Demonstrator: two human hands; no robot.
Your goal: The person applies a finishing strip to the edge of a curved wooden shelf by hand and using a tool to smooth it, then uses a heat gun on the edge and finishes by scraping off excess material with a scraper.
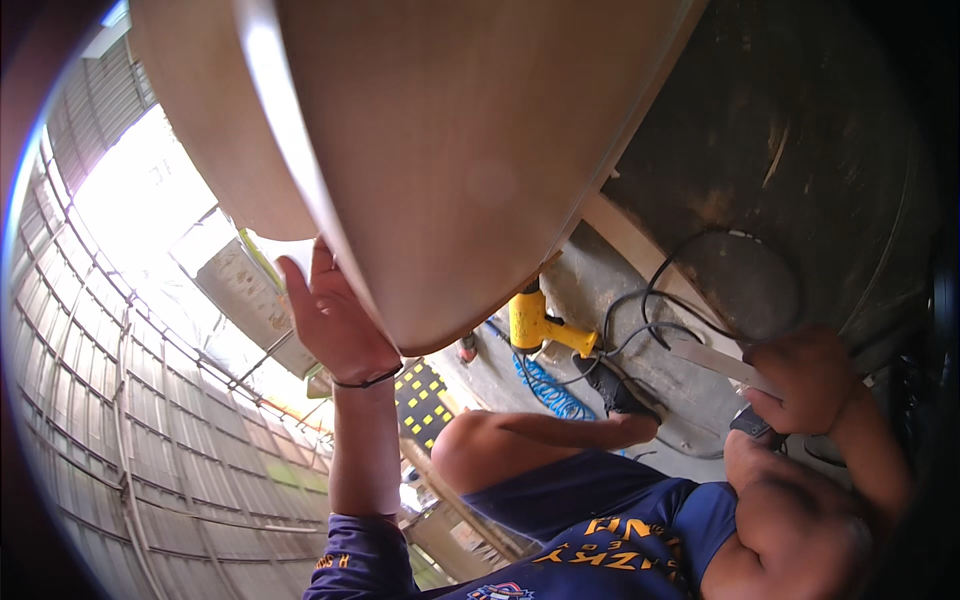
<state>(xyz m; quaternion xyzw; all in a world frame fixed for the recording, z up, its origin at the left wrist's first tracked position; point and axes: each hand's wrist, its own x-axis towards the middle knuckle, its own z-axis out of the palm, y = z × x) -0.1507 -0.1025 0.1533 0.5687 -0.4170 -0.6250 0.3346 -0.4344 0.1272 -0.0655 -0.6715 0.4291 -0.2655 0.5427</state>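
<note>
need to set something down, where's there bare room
Widest: the dark, scuffed surface beyond the pale beam and the looped black cable. Smaller: the grey floor between that beam and the yellow heat gun. Crowded around the gun's handle: cable, blue coiled hose, dark shoe.

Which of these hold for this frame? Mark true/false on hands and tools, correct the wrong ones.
1. The right hand is empty. False: it holds a flat pale strip.
2. The left hand is at the edge of a large brown panel. True.
3. A blue coiled hose shows near a yellow power tool. True.
4. The yellow power tool is in the left hand. False: neither hand holds it.
</note>
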